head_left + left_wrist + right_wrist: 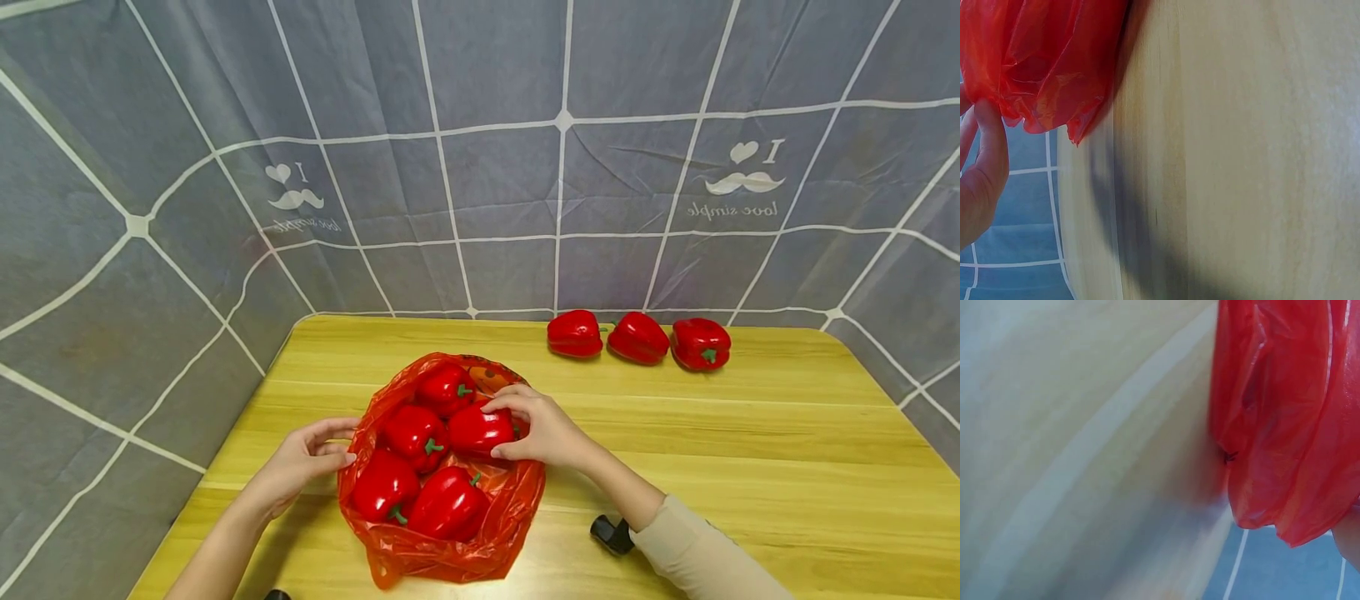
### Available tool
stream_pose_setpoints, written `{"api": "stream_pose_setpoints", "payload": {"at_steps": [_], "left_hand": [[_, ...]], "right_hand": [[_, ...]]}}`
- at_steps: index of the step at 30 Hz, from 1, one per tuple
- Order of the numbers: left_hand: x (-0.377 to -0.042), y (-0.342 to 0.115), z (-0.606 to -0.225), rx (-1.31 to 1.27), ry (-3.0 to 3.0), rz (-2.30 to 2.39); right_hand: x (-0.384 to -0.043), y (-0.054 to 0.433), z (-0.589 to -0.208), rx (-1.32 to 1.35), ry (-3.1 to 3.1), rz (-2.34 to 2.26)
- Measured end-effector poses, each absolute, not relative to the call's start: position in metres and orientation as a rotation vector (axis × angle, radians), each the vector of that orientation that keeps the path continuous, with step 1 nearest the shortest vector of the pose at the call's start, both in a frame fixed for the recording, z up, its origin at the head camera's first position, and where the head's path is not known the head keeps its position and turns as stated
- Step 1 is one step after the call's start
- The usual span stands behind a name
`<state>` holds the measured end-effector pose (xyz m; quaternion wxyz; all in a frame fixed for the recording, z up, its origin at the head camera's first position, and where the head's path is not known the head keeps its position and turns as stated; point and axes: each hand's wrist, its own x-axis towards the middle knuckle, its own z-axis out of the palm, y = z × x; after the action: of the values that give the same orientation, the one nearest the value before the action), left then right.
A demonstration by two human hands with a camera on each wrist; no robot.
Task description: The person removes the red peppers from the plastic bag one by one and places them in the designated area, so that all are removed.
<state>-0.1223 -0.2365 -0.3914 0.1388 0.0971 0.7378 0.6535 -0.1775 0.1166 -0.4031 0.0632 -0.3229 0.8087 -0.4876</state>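
A red plastic bag (472, 565) stands with its mouth wide on the table, several shiny red bell peppers (447, 504) with green stems inside it. My left hand (303, 462) pinches the left rim of the bag between thumb and fingers; in the left wrist view the thumb (992, 134) meets the crinkled plastic. At the right side of the mouth, my right hand (543, 429) reaches over the rim and grips one bell pepper (476, 431), fingers on top and thumb in front. The right wrist view shows mostly the outer wall of the bag (1285, 419), which hides most of that hand.
Three more red bell peppers (637, 338) lie in a row along the back edge of the wooden table (750, 450). Near the right sleeve is a small black object (611, 533). A grey cloth with white lines (502, 183) hangs behind and at the sides.
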Motion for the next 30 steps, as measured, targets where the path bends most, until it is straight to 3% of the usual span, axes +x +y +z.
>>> {"api": "stream_pose_setpoints", "payload": {"at_steps": [30], "left_hand": [[-0.122,-0.237,-0.392,0.277,2.144,1.879]], "right_hand": [[-0.174,0.12,-0.373,-0.959,2.335,-1.619]]}}
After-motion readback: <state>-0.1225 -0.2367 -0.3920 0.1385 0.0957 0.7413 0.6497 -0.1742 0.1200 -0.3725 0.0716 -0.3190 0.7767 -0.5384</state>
